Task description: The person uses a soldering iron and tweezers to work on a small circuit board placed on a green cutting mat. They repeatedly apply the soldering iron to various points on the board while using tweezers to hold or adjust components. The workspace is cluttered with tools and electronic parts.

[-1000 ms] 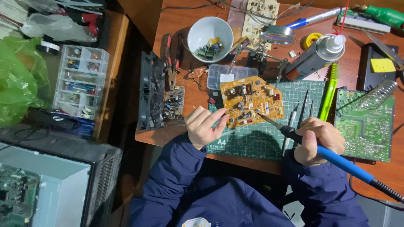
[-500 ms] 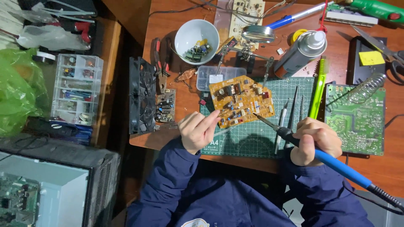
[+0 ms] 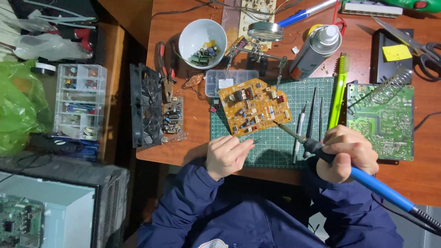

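Note:
A yellow circuit board (image 3: 254, 106) lies on the green cutting mat (image 3: 275, 147) near the table's front edge. My right hand (image 3: 345, 153) grips a blue-handled soldering iron (image 3: 367, 181); its metal tip touches the board's lower right edge. My left hand (image 3: 226, 155) rests on the mat just below the board, fingers pinched on a small thin item I cannot make out. Both arms wear dark blue sleeves.
A white bowl (image 3: 202, 39) of small parts, a spray can (image 3: 314, 50), a magnifier stand (image 3: 265, 34), tweezers (image 3: 310, 121), a green brush (image 3: 338, 94) and a green circuit board (image 3: 382, 121) crowd the wooden table. A black fan (image 3: 145, 105) and a parts organiser (image 3: 79, 101) sit left.
My left hand has drawn back from the board's lower left corner onto the mat. The soldering iron's tip stays at the board's edge. The camera has shifted slightly.

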